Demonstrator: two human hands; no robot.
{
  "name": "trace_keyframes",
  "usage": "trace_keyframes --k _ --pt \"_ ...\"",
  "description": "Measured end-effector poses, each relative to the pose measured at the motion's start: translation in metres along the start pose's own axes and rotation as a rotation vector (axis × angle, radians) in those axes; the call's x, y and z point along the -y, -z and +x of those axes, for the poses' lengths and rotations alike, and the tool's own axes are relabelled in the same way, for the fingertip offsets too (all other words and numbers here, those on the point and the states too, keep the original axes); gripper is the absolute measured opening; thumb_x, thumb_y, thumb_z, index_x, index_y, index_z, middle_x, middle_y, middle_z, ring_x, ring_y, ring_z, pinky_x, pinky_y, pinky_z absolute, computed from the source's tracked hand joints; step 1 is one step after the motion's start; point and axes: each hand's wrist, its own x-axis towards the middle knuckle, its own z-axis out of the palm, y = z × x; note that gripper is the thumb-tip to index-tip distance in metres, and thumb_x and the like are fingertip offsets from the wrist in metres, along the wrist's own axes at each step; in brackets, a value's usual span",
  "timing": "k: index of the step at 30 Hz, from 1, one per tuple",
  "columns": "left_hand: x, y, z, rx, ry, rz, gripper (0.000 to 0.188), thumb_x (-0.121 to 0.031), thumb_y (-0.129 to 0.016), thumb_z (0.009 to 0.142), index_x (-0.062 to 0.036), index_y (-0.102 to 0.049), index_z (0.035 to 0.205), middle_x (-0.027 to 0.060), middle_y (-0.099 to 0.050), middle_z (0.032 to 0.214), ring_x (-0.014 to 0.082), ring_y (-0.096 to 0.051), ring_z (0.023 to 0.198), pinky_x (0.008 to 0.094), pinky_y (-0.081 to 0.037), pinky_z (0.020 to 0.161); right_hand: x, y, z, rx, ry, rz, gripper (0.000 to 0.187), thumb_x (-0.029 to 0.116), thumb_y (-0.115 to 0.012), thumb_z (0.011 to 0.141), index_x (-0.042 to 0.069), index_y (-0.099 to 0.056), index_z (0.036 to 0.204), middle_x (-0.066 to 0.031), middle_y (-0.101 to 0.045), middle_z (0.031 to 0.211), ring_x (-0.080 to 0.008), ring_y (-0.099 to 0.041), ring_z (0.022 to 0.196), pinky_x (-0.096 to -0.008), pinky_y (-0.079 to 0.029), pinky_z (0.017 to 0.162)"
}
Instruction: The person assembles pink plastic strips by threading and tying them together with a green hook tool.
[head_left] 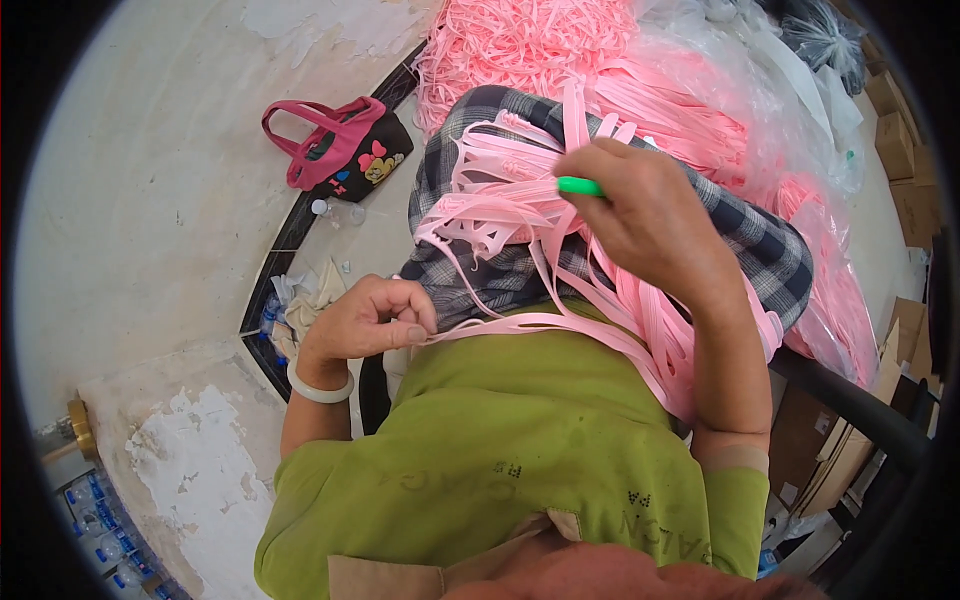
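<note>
My left hand (362, 318), with a white bangle at the wrist, pinches the end of a long, narrow pink strip (545, 322). That strip runs across my waist toward a bundle of pink strips (660, 340) at my right side. In my right hand (640, 205), raised over my lap, is a small tool with a bright green handle (580, 186); its working end is hidden. Beneath that hand lie pink pieces (495, 190) with slits and loops, spread over a dark plaid cloth (480, 275) on my lap.
A large tangled pink heap (520, 50) and clear plastic bags (770, 100) lie beyond my knees. At left, a pink and black handbag (345, 150) and a small bottle (338, 212) stand by a dark floor border. Cardboard boxes (895, 145) line the right side; bottled water packs (105, 530) sit lower left.
</note>
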Motion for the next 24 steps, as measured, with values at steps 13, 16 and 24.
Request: trace_keyframes --k 13,16,24 --pt "-0.023 -0.044 0.063 -0.248 -0.352 0.602 0.017 -0.009 -0.065 0.074 -0.0021 -0.06 0.088 0.0103 -0.061 0.077 0.0243 -0.061 0.068 0.0327 -0.047 0.059 -0.024 -0.031 -0.018 0.339 -0.189 0.239 0.025 0.025 -0.063 0.079 -0.001 -0.062 0.08 -0.0155 -0.055 0.06 -0.0233 -0.052 0.053 -0.0347 -0.041 0.054" --pt "-0.015 -0.047 0.072 -0.132 -0.33 0.868 0.024 -0.016 -0.066 0.072 -0.0029 -0.059 0.091 0.0116 -0.06 0.076 0.0283 -0.06 0.068 0.0375 -0.047 0.059 -0.018 -0.037 -0.018 0.408 -0.158 0.211 0.027 0.027 -0.065 0.077 0.0 -0.063 0.08 -0.017 -0.057 0.063 -0.0284 -0.055 0.056 -0.0375 -0.042 0.055" --pt "-0.009 -0.047 0.071 -0.149 -0.217 0.819 0.022 -0.02 -0.067 0.071 -0.0039 -0.059 0.084 0.0096 -0.059 0.072 0.0288 -0.06 0.066 0.0385 -0.046 0.057 -0.01 -0.051 -0.019 0.462 -0.132 0.146 0.017 0.017 -0.062 0.072 0.001 -0.063 0.077 -0.0201 -0.06 0.07 -0.0364 -0.059 0.066 -0.0433 -0.045 0.06"
